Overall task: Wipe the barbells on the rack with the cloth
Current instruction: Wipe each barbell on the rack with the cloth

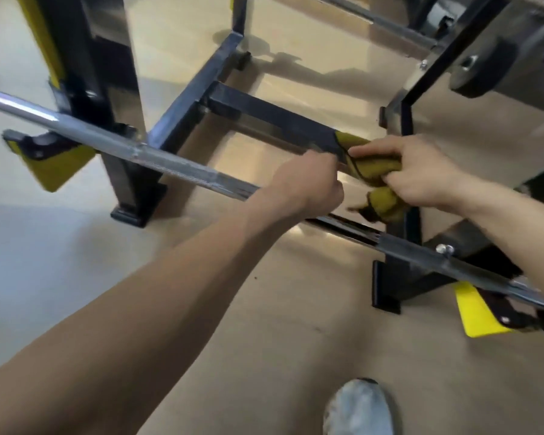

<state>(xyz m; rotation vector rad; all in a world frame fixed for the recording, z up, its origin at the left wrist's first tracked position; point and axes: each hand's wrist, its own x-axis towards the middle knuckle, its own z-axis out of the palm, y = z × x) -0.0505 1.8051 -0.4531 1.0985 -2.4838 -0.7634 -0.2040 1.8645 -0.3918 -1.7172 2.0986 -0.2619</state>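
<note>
A long silver barbell (157,158) lies across the black rack (182,108), resting on yellow-tipped hooks at the left (54,164) and right (478,312). My left hand (308,180) grips the bar near its middle, fingers curled round it. Just to its right, my right hand (418,174) holds a bunched mustard-yellow cloth (365,161) with dark edging; the cloth hangs at the bar's level and hides that stretch of it. A second barbell (387,20) sits higher at the back of the rack.
Black rack uprights and floor beams stand behind and under the bar. A dark roller or weight (481,64) hangs at the upper right. My grey shoe (361,406) is on the beige floor at the bottom.
</note>
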